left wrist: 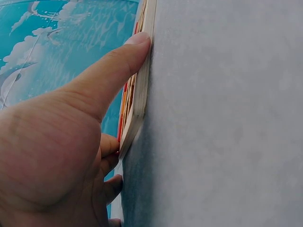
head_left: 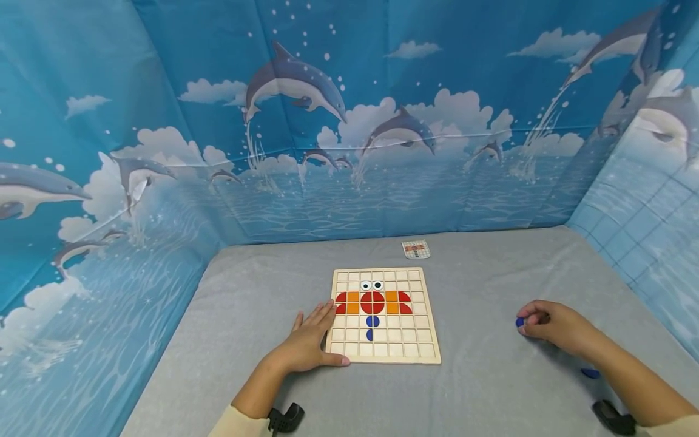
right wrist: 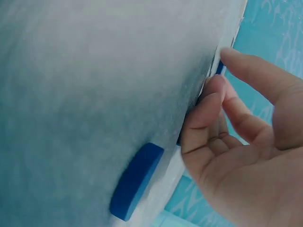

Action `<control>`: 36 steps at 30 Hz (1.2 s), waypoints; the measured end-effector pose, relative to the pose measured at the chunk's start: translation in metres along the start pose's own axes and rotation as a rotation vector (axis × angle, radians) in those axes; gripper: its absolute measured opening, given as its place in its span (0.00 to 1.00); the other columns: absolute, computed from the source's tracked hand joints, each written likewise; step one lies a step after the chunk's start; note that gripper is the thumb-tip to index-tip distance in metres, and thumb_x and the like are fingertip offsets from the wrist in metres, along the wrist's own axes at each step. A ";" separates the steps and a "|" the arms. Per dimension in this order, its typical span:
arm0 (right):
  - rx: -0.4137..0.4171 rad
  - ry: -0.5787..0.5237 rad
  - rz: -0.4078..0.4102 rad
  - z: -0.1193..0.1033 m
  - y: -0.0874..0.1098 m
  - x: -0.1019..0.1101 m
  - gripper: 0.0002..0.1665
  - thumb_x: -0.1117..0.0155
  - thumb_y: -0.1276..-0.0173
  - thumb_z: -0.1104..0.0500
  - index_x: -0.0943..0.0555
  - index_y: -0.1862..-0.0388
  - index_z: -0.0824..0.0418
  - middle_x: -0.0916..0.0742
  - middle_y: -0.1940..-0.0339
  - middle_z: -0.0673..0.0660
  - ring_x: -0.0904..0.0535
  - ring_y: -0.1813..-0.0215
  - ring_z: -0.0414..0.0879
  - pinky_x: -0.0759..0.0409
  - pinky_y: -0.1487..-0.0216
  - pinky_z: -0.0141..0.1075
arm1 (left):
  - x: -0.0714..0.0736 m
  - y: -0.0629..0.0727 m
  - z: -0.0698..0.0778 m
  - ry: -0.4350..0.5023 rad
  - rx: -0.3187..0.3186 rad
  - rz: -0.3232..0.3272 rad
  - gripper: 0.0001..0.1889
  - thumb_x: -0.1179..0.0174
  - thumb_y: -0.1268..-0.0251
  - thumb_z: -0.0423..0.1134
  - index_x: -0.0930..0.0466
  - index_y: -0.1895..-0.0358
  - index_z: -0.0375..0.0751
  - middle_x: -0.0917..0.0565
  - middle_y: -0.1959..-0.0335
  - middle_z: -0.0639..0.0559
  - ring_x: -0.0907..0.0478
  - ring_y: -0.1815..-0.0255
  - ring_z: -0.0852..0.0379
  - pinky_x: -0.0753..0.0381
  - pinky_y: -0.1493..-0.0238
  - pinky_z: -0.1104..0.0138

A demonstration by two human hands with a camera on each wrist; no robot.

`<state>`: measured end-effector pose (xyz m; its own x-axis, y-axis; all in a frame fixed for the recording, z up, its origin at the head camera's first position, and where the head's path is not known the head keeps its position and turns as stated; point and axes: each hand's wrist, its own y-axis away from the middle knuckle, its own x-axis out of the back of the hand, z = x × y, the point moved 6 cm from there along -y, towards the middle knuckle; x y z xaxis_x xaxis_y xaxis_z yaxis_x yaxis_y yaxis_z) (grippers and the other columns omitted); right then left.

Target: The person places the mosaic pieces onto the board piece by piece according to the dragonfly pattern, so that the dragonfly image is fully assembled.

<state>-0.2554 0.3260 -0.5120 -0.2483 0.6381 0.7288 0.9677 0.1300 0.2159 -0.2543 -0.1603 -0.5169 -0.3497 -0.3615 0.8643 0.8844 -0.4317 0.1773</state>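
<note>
A square wooden grid board [head_left: 382, 359] lies on the grey cloth. Set in its cells are two googly-eye pieces [head_left: 372, 285], red curved pieces [head_left: 373, 302], orange squares [head_left: 391, 302] and several blue pieces [head_left: 372, 321] below. My left hand [head_left: 306, 347] rests spread at the board's lower left corner, fingertips on the left side and thumb [left wrist: 137, 40] along the near edge. Off to the right, my right hand [head_left: 562, 328] pinches a small blue curved piece [head_left: 520, 322] between thumb and fingers. Another blue curved piece [right wrist: 135, 184] lies on the cloth beside that hand.
Behind the board lies a small picture card [head_left: 416, 249] with a similar coloured pattern. Dolphin-print sheeting [head_left: 382, 182] rises around the back and sides of the grey cloth surface [head_left: 480, 285]. A dark band [head_left: 286, 419] sits on each wrist.
</note>
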 end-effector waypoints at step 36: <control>0.161 -0.384 -0.099 -0.111 -0.011 -0.077 0.14 0.39 0.29 0.63 0.15 0.50 0.68 0.16 0.50 0.61 0.15 0.57 0.44 0.14 0.56 0.37 | -0.004 0.002 -0.002 -0.023 -0.020 0.015 0.63 0.30 0.49 0.70 0.55 0.17 0.44 0.55 0.15 0.51 0.60 0.14 0.44 0.67 0.21 0.35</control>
<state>-0.2516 0.1910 -0.4977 -0.3362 0.8489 0.4078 0.9418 0.3026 0.1464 -0.2521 -0.1617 -0.5210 -0.3290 -0.3492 0.8774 0.8830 -0.4431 0.1547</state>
